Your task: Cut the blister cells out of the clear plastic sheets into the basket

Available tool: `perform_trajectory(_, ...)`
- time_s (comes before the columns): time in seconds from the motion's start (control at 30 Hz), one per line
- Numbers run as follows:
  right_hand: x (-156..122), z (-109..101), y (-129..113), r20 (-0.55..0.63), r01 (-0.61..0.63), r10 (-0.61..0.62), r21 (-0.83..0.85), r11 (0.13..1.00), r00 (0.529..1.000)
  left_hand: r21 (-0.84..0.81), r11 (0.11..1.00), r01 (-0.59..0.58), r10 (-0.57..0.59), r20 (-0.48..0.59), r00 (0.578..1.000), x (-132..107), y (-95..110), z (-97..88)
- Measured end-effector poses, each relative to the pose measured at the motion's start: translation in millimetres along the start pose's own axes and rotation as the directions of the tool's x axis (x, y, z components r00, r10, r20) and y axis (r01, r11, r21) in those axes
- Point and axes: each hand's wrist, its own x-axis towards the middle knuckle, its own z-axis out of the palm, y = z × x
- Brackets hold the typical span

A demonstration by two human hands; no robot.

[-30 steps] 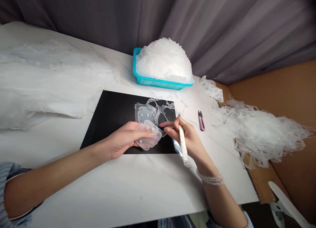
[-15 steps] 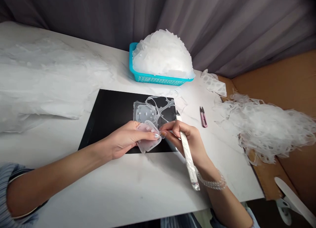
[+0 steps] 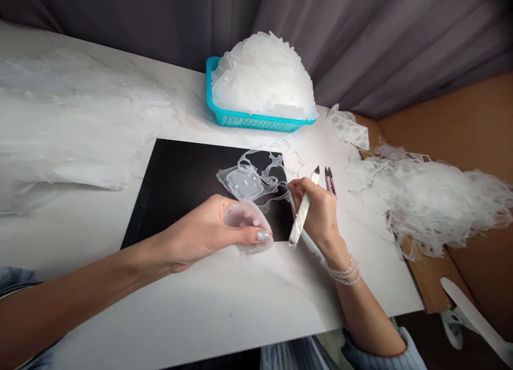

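My left hand point(image 3: 218, 228) is closed on a translucent, rounded silicone-like piece point(image 3: 250, 218) with small holes, bending it between thumb and fingers. In my right hand point(image 3: 318, 204) lies a slim white-wrapped tool point(image 3: 303, 215) with a dark pointed tip that faces away from me. The fingertips of that hand also pinch the edge of a clear web-like offcut point(image 3: 276, 170). Beyond my left hand, a flat translucent sheet piece point(image 3: 242, 183) with small holes rests on the black mat point(image 3: 176, 194), partly under the offcut.
A turquoise basket point(image 3: 256, 121) heaped with translucent pieces stands at the back. Thread snips point(image 3: 329, 181) lie right of my right hand. A pile of clear offcuts point(image 3: 444, 199) covers the right side, with stacked translucent sheets point(image 3: 72, 130) at left.
My right hand has moved right and away from the left, drawing the offcut with it; the tool has swung round. The piece in my left hand has shifted right and is more bent.
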Motion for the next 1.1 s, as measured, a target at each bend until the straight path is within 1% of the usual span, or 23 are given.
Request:
perform_trajectory(0.07, 3, -6, -4, -0.023, -0.005, 0.004, -0.012, 1.0, 1.0, 0.005, 0.998, -0.065, 0.065, -0.064, 0.996, -2, 2, 0.7)
perform_trajectory(0.13, 2, -13, -19, -0.084, 0.006, -0.006, -0.009, 1.0, 0.996, -0.008, 0.993, -0.118, 0.116, -0.103, 0.988, -4, 3, 1.5)
perform_trajectory(0.2, -4, -21, -40, -0.156, -0.012, 0.023, 0.071, 0.997, 0.988, -0.014, 0.985, -0.171, 0.168, -0.125, 0.978, -5, 4, 2.7)
perform_trajectory(0.23, -8, -25, -51, -0.154, -0.025, 0.051, 0.164, 0.986, 0.987, -0.024, 0.98, -0.196, 0.191, -0.134, 0.972, -6, 4, 3.4)
perform_trajectory(0.27, -11, -29, -61, -0.116, -0.047, 0.083, 0.287, 0.957, 0.99, -0.039, 0.976, -0.214, 0.207, -0.143, 0.968, -6, 4, 4.0)
perform_trajectory(0.3, -15, -33, -70, -0.048, -0.072, 0.102, 0.42, 0.904, 0.994, -0.055, 0.973, -0.225, 0.215, -0.148, 0.965, -7, 4, 4.6)
perform_trajectory(0.37, -20, -37, -83, 0.103, -0.139, 0.095, 0.638, 0.757, 0.99, -0.092, 0.969, -0.231, 0.217, -0.143, 0.966, -8, 4, 5.5)
perform_trajectory(0.4, -22, -37, -86, 0.148, -0.166, 0.085, 0.706, 0.689, 0.985, -0.11, 0.967, -0.23, 0.215, -0.136, 0.967, -8, 4, 6.0)
perform_trajectory(0.47, -24, -35, -87, 0.186, -0.196, 0.078, 0.782, 0.592, 0.979, -0.134, 0.965, -0.225, 0.209, -0.124, 0.97, -8, 3, 6.9)
perform_trajectory(0.57, -25, -29, -82, 0.195, -0.214, 0.089, 0.85, 0.482, 0.977, -0.155, 0.962, -0.225, 0.208, -0.124, 0.97, -8, 1, 8.9)
perform_trajectory(0.67, -26, -25, -78, 0.19, -0.222, 0.116, 0.888, 0.402, 0.975, -0.166, 0.962, -0.217, 0.196, -0.136, 0.971, -9, 0, 10.9)
perform_trajectory(0.87, -27, -23, -77, 0.169, -0.23, 0.191, 0.902, 0.365, 0.967, -0.191, 0.966, -0.175, 0.142, -0.173, 0.975, -9, -2, 12.9)
perform_trajectory(1.0, -27, -21, -76, 0.186, -0.26, 0.235, 0.904, 0.34, 0.954, -0.212, 0.965, -0.152, 0.109, -0.201, 0.973, -7, -2, 13.4)
perform_trajectory(1.1, -25, -21, -73, 0.201, -0.291, 0.289, 0.904, 0.312, 0.936, -0.233, 0.963, -0.133, 0.081, -0.22, 0.972, -6, 0, 11.5)
